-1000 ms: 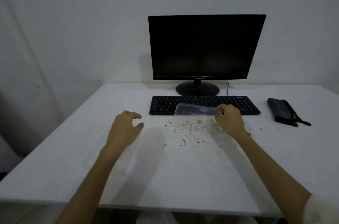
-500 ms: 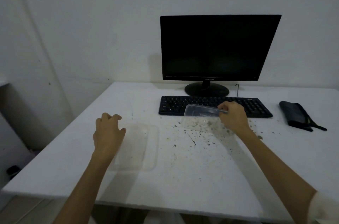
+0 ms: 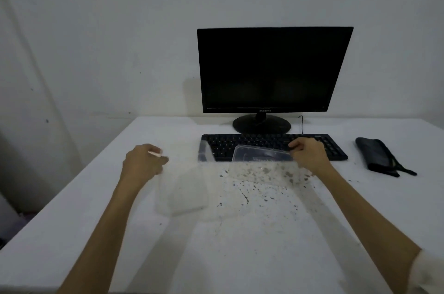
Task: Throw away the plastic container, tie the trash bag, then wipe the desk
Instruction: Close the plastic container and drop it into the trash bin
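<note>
Just in front of the keyboard (image 3: 274, 145), I'm seeing my right hand (image 3: 310, 157) pinching the plastic container (image 3: 262, 163), its long axis running along the keyboard; my left hand (image 3: 144, 163) is pinching its lid (image 3: 182, 188).

Keyboard (image 3: 274, 145) and monitor (image 3: 274, 70) behind, desk (image 3: 240, 257) front open

- Right hand (image 3: 310, 156) grips clear plastic container (image 3: 262, 161) against the keyboard (image 3: 271, 143).
- Left hand (image 3: 144, 162), at nine o'clock of it, grips the clear lid (image 3: 182, 190).
- Crumbs (image 3: 262, 188) dot the desk (image 3: 240, 257).
</note>
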